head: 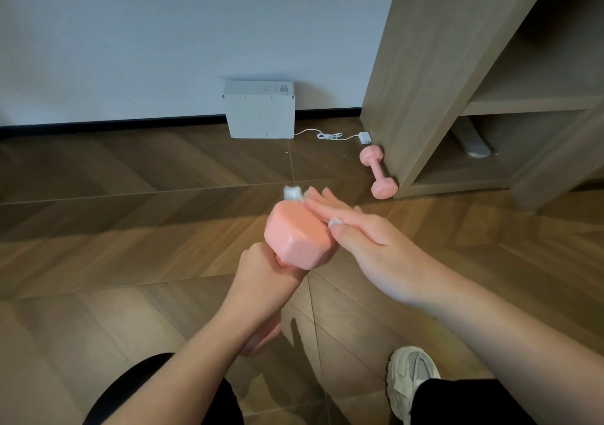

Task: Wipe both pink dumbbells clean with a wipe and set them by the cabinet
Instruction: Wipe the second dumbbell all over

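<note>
The brown herringbone wood floor (pixel 130 228) fills the left of my feed and runs back to a pale wall (pixel 130 48) with a dark skirting. My left hand (pixel 261 267) comes up from below centre. Its fingers are curled tight round the grip of a salmon-pink dumbbell with blocky faceted heads (pixel 299 236), held upright in the air above the floor. One head stands above the fist and the other shows blurred under the wrist. Behind it, against the wall, stands a white rectangular plastic box (pixel 260 110).

A crumpled white wipe (pixel 292 193) lies against the far side of the upper head. A tuft of it sticks out past my fingertips and another bit shows by my thumb. My right hand (pixel 359 241) lies flat on that wipe, fingers straight and together, pressing it to the head. I can't tell whether the thumb pinches it.

Further right, a thin white cable (pixel 327 136) runs from the box along the floor to a small white adapter (pixel 365 137). Just beside the adapter a second salmon-pink dumbbell (pixel 379 172) lies on the floor, right against the side panel of the tall light-brown wooden cabinet (pixel 425 81). In the cabinet's bottom compartment lies a flat grey object (pixel 474 143), too dim to identify. Low at right, a cream mesh trainer (pixel 408 379) stands on the floor below a black trouser leg (pixel 464 401).
</note>
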{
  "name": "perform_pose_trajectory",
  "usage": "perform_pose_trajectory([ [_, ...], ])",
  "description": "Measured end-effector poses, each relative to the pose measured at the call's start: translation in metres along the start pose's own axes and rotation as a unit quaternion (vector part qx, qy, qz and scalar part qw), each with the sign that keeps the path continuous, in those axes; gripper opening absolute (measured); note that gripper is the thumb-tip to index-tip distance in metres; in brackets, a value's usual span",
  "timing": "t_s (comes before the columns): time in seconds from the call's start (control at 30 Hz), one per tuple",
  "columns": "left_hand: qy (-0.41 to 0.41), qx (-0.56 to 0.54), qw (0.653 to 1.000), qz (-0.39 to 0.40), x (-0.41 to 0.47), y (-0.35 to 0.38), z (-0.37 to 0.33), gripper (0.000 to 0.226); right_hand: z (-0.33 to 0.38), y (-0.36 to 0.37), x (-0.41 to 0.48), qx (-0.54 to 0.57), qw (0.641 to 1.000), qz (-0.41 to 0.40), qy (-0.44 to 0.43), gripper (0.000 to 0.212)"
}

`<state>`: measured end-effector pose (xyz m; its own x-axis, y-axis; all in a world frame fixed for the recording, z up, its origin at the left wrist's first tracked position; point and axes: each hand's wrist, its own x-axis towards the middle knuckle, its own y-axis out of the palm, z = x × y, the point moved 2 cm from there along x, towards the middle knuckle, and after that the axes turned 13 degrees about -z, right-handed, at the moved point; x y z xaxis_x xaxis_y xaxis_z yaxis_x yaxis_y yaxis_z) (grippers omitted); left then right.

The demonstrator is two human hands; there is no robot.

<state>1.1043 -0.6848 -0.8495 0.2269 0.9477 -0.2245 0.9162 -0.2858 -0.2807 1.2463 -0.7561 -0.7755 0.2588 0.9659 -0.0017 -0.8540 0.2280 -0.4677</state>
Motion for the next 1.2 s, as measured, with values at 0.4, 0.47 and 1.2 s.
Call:
perform_pose_trajectory([
  [0.4,-0.106,-0.105,0.989,0.019,0.007,-0.005,-0.002,0.027,-0.007,-0.019,0.015,0.203,0.931,-0.160,0.257,0.034],
  [0.47,-0.099,-0.141,0.984,0.036,0.008,-0.008,-0.004,0.014,-0.014,-0.019,0.012,0.247,0.912,-0.114,0.308,0.033],
  [1.2,-0.151,-0.272,0.950,-0.012,0.017,-0.014,-0.011,0.017,-0.031,-0.006,0.004,0.436,0.796,-0.098,0.407,0.016],
])
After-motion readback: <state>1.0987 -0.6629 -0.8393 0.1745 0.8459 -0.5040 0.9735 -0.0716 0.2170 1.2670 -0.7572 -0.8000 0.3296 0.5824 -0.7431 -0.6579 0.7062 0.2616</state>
